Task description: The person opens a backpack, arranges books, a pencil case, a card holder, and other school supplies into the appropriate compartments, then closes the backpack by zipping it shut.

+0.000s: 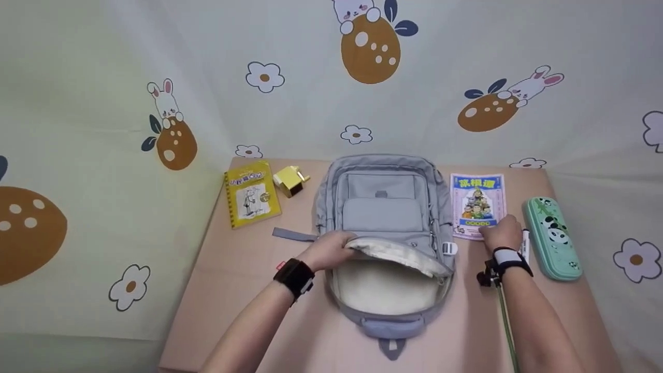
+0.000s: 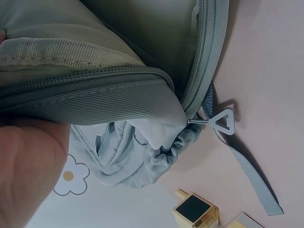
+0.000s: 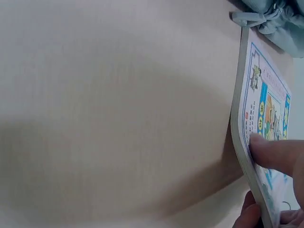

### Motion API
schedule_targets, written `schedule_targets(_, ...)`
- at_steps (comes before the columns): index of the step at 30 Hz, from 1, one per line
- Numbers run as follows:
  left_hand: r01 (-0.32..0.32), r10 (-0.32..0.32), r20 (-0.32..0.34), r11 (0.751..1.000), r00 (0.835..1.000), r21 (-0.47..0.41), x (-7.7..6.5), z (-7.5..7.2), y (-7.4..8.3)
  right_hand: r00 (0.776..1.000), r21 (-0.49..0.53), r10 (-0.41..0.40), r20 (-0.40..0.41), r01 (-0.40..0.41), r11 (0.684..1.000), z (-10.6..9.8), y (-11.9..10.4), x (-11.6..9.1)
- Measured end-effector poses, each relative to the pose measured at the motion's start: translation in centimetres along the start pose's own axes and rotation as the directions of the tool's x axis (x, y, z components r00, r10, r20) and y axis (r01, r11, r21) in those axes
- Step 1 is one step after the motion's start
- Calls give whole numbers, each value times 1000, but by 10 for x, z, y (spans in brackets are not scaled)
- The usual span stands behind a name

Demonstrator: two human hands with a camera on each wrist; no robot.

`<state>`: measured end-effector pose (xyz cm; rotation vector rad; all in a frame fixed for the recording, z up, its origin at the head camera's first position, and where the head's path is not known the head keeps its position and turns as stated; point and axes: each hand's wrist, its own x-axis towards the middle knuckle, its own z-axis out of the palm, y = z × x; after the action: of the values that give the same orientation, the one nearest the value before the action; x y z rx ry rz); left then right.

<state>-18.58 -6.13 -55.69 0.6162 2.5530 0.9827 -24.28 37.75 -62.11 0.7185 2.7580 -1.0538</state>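
A grey backpack (image 1: 383,212) lies on the table with its main compartment unzipped and the pale lining showing. My left hand (image 1: 331,250) grips the edge of the opened flap (image 2: 95,95) and keeps it raised. At the right, my right hand (image 1: 502,235) pinches the lower corner of a comic-style book (image 1: 477,199) with a pink border. In the right wrist view the thumb lies on the book's cover (image 3: 266,109) and fingers are under its edge, that corner lifted off the table.
Beside the right hand are a white marker (image 1: 525,246) and a green panda pencil case (image 1: 554,238). Left of the backpack lie a yellow spiral notebook (image 1: 253,194) and a yellow pencil sharpener (image 1: 291,180) with a crank. A strap (image 1: 292,234) sticks out from the backpack's left side.
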Motion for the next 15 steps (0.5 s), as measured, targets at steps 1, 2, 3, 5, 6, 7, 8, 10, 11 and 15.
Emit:
schedule_targets(1, 0, 0, 0, 1000, 1000, 0, 0, 0, 0, 1000, 34, 10, 2, -10, 999, -1, 1, -1)
schedule_targets(2, 0, 0, 0, 1000, 1000, 3, -1, 0, 0, 1000, 65, 18, 1, -18, 998, -2, 1, -2)
schedule_targets(3, -1, 1, 1, 1000, 1000, 8, -1, 0, 0, 1000, 100, 30, 3, -30, 995, -3, 1, -3)
schedule_targets(5, -5, 5, 0, 1000, 1000, 16, -1, 0, 1, 999, 176, 53, -4, -51, 983, -5, 0, -5)
schedule_targets(6, -5, 5, 0, 1000, 1000, 18, -1, 0, 1, 998, 212, 61, -14, -56, 976, -5, -1, -7)
schedule_targets(7, -8, 8, -3, 1000, 1000, 18, 0, 0, 1, 997, 245, 66, -25, -58, 968, -6, -3, -9)
schedule_targets(8, -10, 10, -4, 1000, 1000, 19, 0, 0, 1, 997, 273, 70, -41, -56, 960, -7, -5, -11)
schedule_targets(10, -12, 12, -6, 1000, 1000, 10, 1, -1, 1, 995, 358, 79, -64, -51, 932, -8, -9, -15)
schedule_targets(11, -11, 11, -5, 1000, 1000, 7, 1, -1, 1, 993, 397, 85, -78, -47, 917, -9, -11, -18)
schedule_targets(15, -10, 10, 0, 1000, 1000, 23, 1, -3, 2, 991, 537, 89, -105, -19, 843, -18, -17, -30)
